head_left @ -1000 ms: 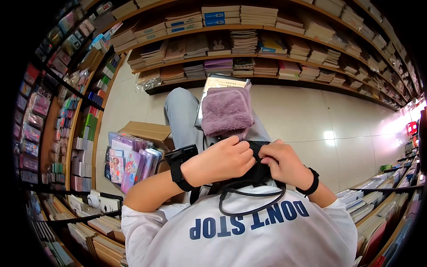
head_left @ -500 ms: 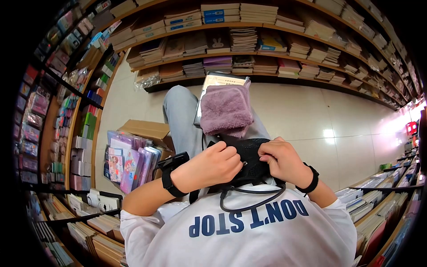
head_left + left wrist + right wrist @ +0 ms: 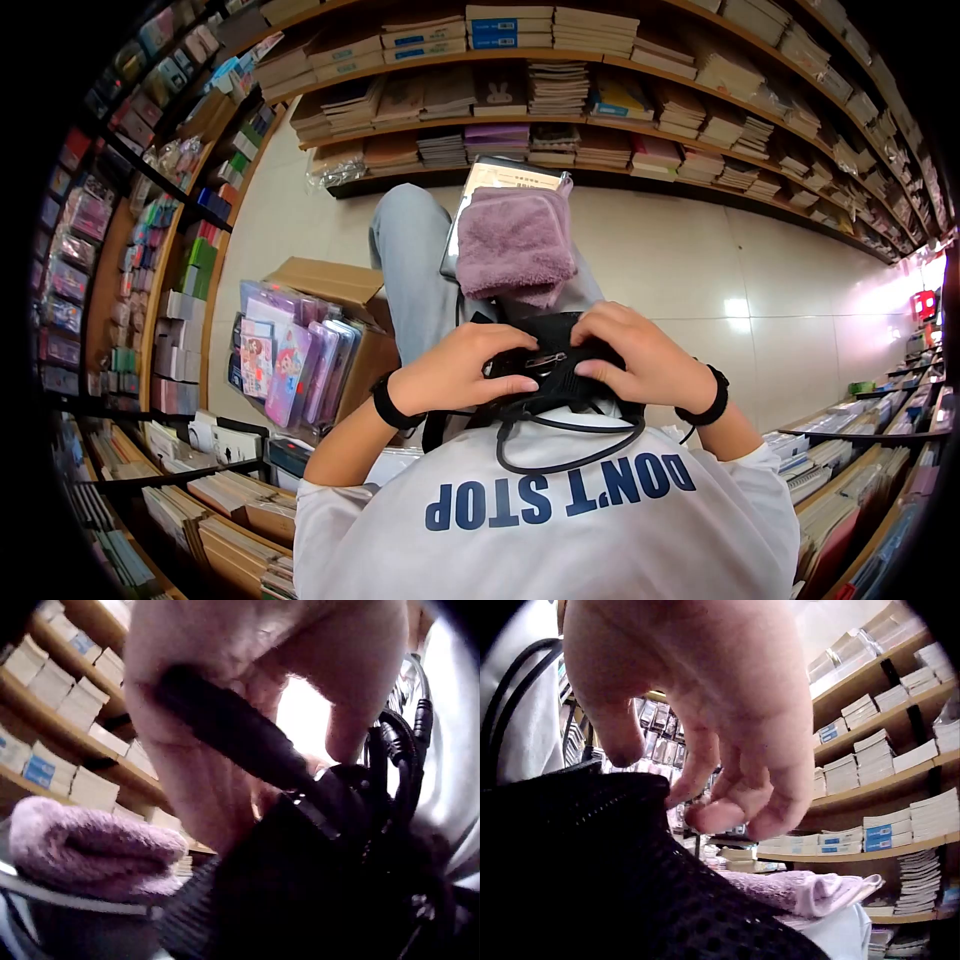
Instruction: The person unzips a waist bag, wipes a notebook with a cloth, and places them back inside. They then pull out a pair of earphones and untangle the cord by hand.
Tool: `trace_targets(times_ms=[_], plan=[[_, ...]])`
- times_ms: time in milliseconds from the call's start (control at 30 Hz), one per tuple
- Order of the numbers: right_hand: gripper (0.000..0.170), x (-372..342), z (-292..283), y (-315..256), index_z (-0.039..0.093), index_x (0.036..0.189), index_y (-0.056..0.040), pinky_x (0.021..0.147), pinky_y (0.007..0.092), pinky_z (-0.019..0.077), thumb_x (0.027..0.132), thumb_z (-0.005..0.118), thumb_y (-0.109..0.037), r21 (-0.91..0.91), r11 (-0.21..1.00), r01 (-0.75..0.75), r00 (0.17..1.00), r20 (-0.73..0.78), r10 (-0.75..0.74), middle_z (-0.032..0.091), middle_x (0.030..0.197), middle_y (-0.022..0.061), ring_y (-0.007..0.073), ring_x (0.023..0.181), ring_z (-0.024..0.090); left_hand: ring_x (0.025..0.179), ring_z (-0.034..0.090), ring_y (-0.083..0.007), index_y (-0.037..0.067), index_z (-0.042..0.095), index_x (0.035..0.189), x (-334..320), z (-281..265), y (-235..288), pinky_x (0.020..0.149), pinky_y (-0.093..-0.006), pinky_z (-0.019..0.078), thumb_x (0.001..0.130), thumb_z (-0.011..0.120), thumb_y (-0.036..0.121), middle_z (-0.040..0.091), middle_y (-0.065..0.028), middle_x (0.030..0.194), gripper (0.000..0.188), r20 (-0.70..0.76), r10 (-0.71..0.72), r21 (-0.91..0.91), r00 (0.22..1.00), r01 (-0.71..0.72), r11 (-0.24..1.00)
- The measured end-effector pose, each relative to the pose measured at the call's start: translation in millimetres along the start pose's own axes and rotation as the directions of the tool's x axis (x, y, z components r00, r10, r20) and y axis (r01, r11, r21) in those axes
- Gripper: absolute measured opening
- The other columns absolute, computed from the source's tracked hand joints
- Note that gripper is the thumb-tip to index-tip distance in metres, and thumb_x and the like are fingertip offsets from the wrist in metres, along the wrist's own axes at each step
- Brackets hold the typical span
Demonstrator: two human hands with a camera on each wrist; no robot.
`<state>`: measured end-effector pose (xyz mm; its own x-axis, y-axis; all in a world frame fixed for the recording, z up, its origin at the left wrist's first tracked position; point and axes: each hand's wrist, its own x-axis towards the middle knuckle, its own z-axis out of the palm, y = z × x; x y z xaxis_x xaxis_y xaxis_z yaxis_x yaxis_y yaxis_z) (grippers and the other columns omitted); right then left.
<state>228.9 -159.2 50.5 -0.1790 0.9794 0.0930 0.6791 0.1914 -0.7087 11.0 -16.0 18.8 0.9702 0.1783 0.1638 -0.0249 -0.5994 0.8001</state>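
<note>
A black mesh bag point(image 3: 560, 385) with a metal zipper pull point(image 3: 546, 360) sits at the person's waist. On its left side the left hand point(image 3: 465, 362) grips the top, thumb and fingers apart around it. The right hand point(image 3: 632, 358) holds the other side, thumb toward the shirt and fingers bent over the far edge. In the left wrist view a thick black cable connector point(image 3: 232, 735) crosses in front of the left palm. A folded mauve towel point(image 3: 515, 240) lies on the lap beyond the bag, on top of a booklet point(image 3: 480, 185).
An open cardboard box point(image 3: 330, 275) with plastic-wrapped stationery point(image 3: 290, 365) stands on the floor at the left. Bookshelves point(image 3: 560, 120) line the far side, and racks of packaged goods point(image 3: 130, 300) the left. A black cable point(image 3: 510, 455) loops over the shirt.
The left hand first drew leftward across the bag with fingers curled, then spread its thumb and fingers around the top. The right hand's grip has widened too, and the zipper pull now shows between them.
</note>
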Motion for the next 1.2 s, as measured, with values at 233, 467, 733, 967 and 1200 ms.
trace_targets(times_ms=[233, 467, 733, 967, 1200], plan=[[0.052, 5.7, 22.3, -9.7, 0.06, 0.116, 0.004, 0.093, 0.039, 0.0476, 0.076, 0.077, -0.024, 0.024, 0.992, -0.125, 0.992, 0.019, 0.125, 0.063, 0.115, 0.0214, 0.0372, 0.107, 0.06, 0.085, 0.064, -0.0357, 0.001, 0.069, 0.097, -3.1, 9.6, -17.0, 0.073, -0.0388, 0.0519, 0.076, 0.069, 0.006, 0.067, -0.0174, 0.092, 0.022, -0.112, -0.043, 0.159, 0.993, 0.061, 0.985], [0.051, 5.8, 29.7, -15.1, 0.064, 0.11, 0.0041, 0.079, 0.0396, 0.0527, 0.07, 0.079, -0.025, -0.03, 0.985, -0.17, 0.985, -0.047, 0.169, 0.067, 0.1, 0.0219, 0.0383, 0.087, 0.066, 0.062, 0.06, -0.0345, 0.001, 0.068, 0.08, -7.4, 30.1, -2.6, 0.054, -0.0405, 0.046, 0.072, 0.066, -0.001, 0.059, -0.0145, 0.069, 0.008, -0.359, -0.05, 0.313, 0.932, 0.17, 0.934], [0.049, -3.3, 32.0, -16.6, 0.067, 0.106, 0.002, 0.083, 0.0367, 0.0532, 0.063, 0.082, -0.016, 0.052, 0.982, -0.183, 0.979, -0.079, 0.186, 0.065, 0.113, 0.021, 0.0363, 0.093, 0.066, 0.057, 0.058, -0.0315, 0.0, 0.065, 0.075, -11.0, 40.4, 19.1, 0.049, -0.0373, 0.0431, 0.066, 0.068, -0.006, 0.056, -0.0128, 0.065, 0.012, -0.408, 0.04, 0.245, 0.912, 0.067, 0.967], [0.043, -0.5, 18.9, -1.6, 0.069, 0.102, 0.0016, 0.09, 0.0335, 0.051, 0.065, 0.082, -0.014, 0.203, 0.972, -0.121, 0.992, 0.051, 0.113, 0.066, 0.113, 0.0183, 0.0296, 0.109, 0.064, 0.056, 0.058, -0.0266, 0.005, 0.061, 0.072, -7.4, 32.4, 20.0, 0.05, -0.0371, 0.0466, 0.07, 0.07, 0.007, 0.051, -0.0081, 0.063, 0.01, -0.154, 0.143, 0.466, 0.978, -0.056, 0.883], [0.033, 1.3, 7.9, 2.7, 0.063, 0.098, 0.003, 0.078, 0.037, 0.0507, 0.071, 0.078, -0.009, 0.193, 0.98, -0.041, 0.999, 0.039, 0.034, 0.067, 0.094, 0.0165, 0.032, 0.085, 0.064, 0.061, 0.061, -0.027, 0.003, 0.061, 0.079, -5.1, 30.4, 21.1, 0.052, -0.037, 0.0474, 0.08, 0.071, 0.017, 0.057, -0.0081, 0.067, 0.017, -0.126, 0.063, 0.413, 0.99, -0.005, 0.911]])
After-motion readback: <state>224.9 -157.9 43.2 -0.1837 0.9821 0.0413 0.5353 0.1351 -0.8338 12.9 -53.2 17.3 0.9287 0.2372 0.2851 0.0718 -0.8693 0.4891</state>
